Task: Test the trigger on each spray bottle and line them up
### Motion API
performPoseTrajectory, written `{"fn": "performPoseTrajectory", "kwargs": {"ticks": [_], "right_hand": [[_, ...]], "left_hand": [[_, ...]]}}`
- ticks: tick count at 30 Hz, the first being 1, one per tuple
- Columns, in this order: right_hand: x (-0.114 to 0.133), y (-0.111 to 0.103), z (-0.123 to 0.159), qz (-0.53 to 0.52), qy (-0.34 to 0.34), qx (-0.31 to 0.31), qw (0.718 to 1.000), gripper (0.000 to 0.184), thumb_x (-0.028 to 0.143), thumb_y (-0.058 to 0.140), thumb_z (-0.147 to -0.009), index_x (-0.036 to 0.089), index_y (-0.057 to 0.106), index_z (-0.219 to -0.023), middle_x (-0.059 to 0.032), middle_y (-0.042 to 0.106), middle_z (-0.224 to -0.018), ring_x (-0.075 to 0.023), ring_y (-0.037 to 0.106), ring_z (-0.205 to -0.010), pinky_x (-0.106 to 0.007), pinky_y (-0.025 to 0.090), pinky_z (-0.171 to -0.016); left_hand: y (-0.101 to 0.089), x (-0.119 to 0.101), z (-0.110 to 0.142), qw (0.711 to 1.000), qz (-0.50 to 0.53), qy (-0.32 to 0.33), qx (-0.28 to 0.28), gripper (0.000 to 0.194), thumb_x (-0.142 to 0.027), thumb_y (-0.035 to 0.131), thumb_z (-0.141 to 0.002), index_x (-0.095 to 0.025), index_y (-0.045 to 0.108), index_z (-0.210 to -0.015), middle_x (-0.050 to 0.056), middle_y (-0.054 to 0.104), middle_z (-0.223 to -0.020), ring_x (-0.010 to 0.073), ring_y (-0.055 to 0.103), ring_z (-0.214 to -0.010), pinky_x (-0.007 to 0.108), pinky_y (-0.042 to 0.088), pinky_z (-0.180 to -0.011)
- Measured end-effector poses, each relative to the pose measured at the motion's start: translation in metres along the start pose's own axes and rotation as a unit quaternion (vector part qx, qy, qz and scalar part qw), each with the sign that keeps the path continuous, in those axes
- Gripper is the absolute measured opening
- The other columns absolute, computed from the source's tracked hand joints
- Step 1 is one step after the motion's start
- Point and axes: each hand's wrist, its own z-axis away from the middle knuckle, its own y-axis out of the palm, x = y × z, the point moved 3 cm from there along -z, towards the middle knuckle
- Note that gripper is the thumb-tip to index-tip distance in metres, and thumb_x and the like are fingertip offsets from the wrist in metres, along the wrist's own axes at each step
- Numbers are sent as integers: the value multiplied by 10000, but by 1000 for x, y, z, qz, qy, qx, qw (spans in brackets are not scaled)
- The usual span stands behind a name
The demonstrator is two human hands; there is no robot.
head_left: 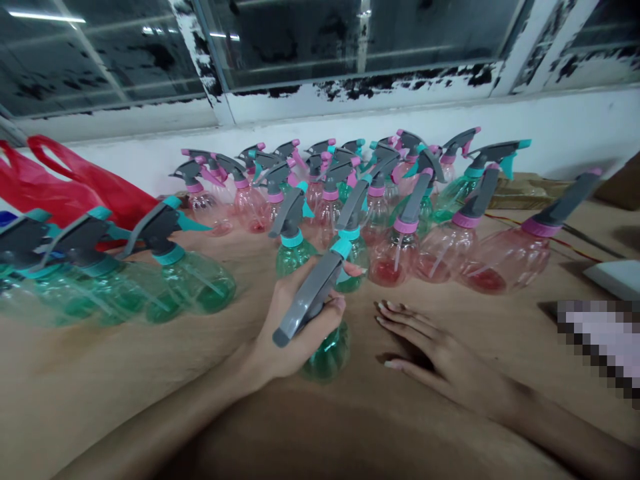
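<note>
My left hand (295, 320) is wrapped round the neck of a green spray bottle (327, 357) with a grey trigger head and a turquoise nozzle. That bottle is upright at the front middle of the table, its nozzle pointing away from me. Flat on the tabletop, fingers stretched forward, rests my right hand (430, 353), holding nothing. Just beyond the hands stand a green spray bottle (295, 257) and a pink spray bottle (393, 260). Fingers hide the collar of the held bottle.
Many pink and green spray bottles (330, 213) crowd the back. Several green bottles (200, 283) stand in a row at left, before a red plastic bag (95, 180). At right lie a cardboard box (530, 190), wires and a blurred-out object (605, 340). Windows (360, 40) line the wall behind.
</note>
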Motion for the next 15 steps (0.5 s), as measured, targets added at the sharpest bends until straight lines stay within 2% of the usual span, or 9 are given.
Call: {"fn": "performPoseTrajectory", "kwargs": {"ticks": [6, 11, 15], "right_hand": [[-2, 2, 0, 16, 1, 9, 1000, 552, 483, 460, -885, 224, 386, -1367, -35, 386, -1444, -209, 319, -1333, -436, 318, -1088], [-1, 1, -1, 7, -4, 0, 1000, 549, 465, 475, -882, 230, 383, -1369, -34, 399, -1436, -212, 327, -1328, -446, 315, -1088], [0, 0, -1, 8, -5, -3, 1000, 545, 457, 474, -885, 216, 389, -1367, -42, 400, -1435, -211, 327, -1328, -441, 310, -1091]], "left_hand": [[-5, 1, 2, 1000, -25, 7, 11, 234, -200, 488, -703, -229, 636, -882, -11, 589, -683, 146, 512, -541, 289, 435, -561], [-4, -3, 2, 999, 8, 29, -10, 179, -164, 498, -676, -206, 619, -802, 20, 651, -813, 176, 601, -723, 286, 472, -640], [-3, -5, 2, 999, -11, 41, -9, 225, -157, 494, -706, -206, 635, -875, 8, 645, -750, 156, 586, -619, 268, 464, -564]]}}
